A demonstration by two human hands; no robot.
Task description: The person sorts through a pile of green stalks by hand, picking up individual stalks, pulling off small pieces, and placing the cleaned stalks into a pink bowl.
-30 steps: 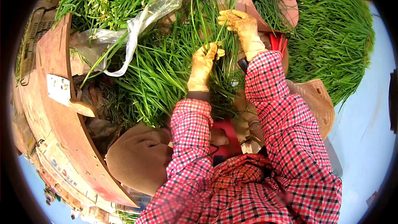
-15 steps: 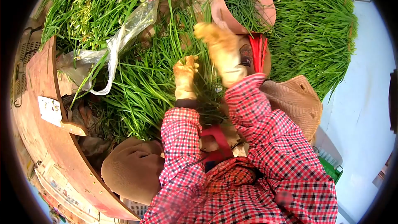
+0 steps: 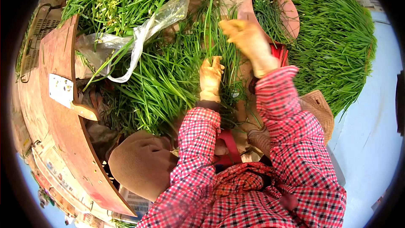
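Note:
My left hand (image 3: 210,75), in a yellowish glove, is closed around a few long green stalks (image 3: 209,21) that stand up from its fingers. Loose green stalks (image 3: 156,84) lie spread beside and below it. My right hand (image 3: 249,42), also gloved, is raised to the right of the left one, with its fingers stretched forward and slightly blurred. Near it stands a pink round container (image 3: 290,14) with thin dark green stems in it. Nothing can be made out in the right hand's fingers.
A cleaver (image 3: 62,90) lies on the curved wooden board (image 3: 63,131) at left. Clear plastic (image 3: 141,38) edges a heap of cut greens (image 3: 122,0) at upper left. A large stack of greens (image 3: 333,42) fills the right, beside a pale blue surface (image 3: 363,118).
The view has shifted, so most things appear farther right. My right hand is less blurred and remains raised beside the left, which still grips stalks.

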